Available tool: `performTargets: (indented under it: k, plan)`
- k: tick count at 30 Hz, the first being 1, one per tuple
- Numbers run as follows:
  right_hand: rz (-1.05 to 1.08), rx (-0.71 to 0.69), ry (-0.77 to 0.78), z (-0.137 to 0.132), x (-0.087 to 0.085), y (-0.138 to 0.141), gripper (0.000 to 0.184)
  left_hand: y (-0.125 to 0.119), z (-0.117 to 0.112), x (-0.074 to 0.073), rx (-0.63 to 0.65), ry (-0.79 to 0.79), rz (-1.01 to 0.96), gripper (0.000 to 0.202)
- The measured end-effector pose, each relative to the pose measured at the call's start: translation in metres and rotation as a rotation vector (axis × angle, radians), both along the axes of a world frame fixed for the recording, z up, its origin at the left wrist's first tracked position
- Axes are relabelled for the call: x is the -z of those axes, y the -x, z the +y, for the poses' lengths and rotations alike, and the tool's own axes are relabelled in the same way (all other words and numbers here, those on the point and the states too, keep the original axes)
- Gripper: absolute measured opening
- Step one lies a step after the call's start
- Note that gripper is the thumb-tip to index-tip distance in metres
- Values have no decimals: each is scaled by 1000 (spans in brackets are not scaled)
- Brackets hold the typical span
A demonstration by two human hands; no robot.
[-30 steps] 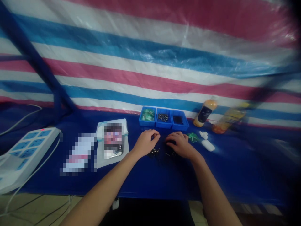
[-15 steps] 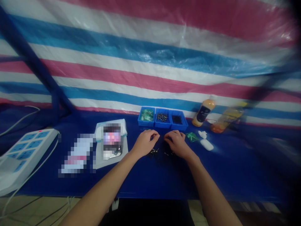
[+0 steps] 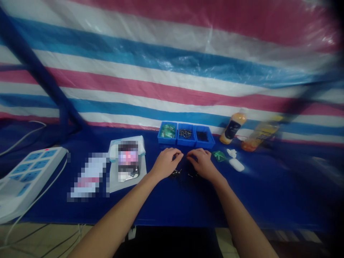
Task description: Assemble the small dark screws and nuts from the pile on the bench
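My left hand point(image 3: 165, 165) and right hand point(image 3: 202, 164) are curved low over the blue-covered counter point(image 3: 249, 204), side by side, with a small scatter of dark metal parts point(image 3: 176, 173) lying just below my fingertips. My fingers point(image 3: 176, 154) curl down and inward, the tips of both hands close together. They don't look tightly clenched, but from up here my knuckles hide whatever is under them, so I can't tell if either hand is holding a part or just hovering.

Straight ahead sit three joined blue bins point(image 3: 186, 134): green pieces on the left, small metal pieces in the middle, black ones on the right. A green piece point(image 3: 219, 156) and a white oblong object point(image 3: 236, 165) lie off to my right, past two bottles point(image 3: 233, 128).

I seem to be at the stage of sorting through these loose parts by hand. I'd judge the next move calls for pinching one part firmly between my fingertips, since they're small and easy to lose against the dark blue cover.
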State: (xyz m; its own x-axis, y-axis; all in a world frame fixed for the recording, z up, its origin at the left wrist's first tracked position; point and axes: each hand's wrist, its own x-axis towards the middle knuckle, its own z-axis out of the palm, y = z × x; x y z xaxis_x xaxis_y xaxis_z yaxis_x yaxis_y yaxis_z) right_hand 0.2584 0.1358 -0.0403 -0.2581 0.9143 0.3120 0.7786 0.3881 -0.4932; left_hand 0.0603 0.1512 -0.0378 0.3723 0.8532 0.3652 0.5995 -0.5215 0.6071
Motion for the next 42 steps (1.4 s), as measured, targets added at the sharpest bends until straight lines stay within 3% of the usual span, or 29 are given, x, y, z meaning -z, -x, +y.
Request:
performTargets:
  k: [7,11,18,21,25,28,30,33,38,42]
  plan:
    - [280,-138,-51,-3,-9,6,10,-2,-3,-7,101,20,-39,33]
    - [437,-143,-38,-3,-9,5,21,-4,-4,-8,136,76,-145,25]
    - [355,-89,70,-6,-13,8,32,-3,-4,-8,107,85,-196,23]
    - [430,-82,142,-5,-12,8,33,-3,-5,-9,110,93,-203,20]
    - [580,88,214,6,-5,-1,36,-2,-5,-10,66,114,-257,27]
    - [804,266,132,15,0,-9,33,-1,-3,-8,46,130,-239,33]
    - [888,310,81,19,3,-13,45,-1,-2,-6,48,130,-227,35]
    - [769,289,47,18,5,-14,48,-1,-1,-4,47,105,-201,34]
    - [90,167,66,7,4,-15,20,1,4,4,-25,74,-92,25]
    - [-137,137,47,3,4,-20,18,3,5,10,-62,59,13,21]
